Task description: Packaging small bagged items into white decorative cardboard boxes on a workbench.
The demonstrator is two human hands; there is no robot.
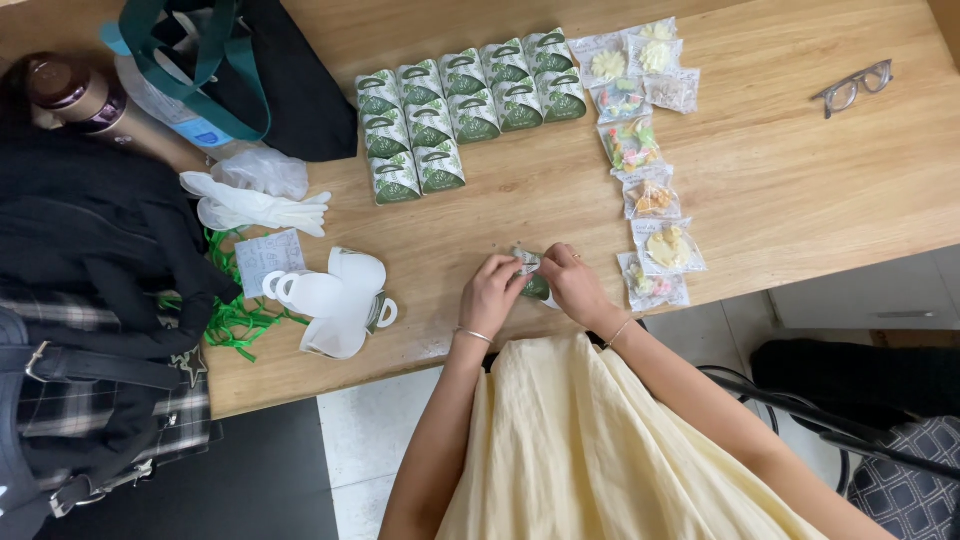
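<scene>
box (534, 278): small, green/white, part-folded | both hands (492, 292) on it

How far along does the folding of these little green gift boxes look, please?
Done: about a dozen folded green boxes stand in rows on the table. In hand: the left hand and right hand together hold one more box. Left: a stack of flat white box blanks, loose green ribbon and a column of clear sweet packets.
</scene>
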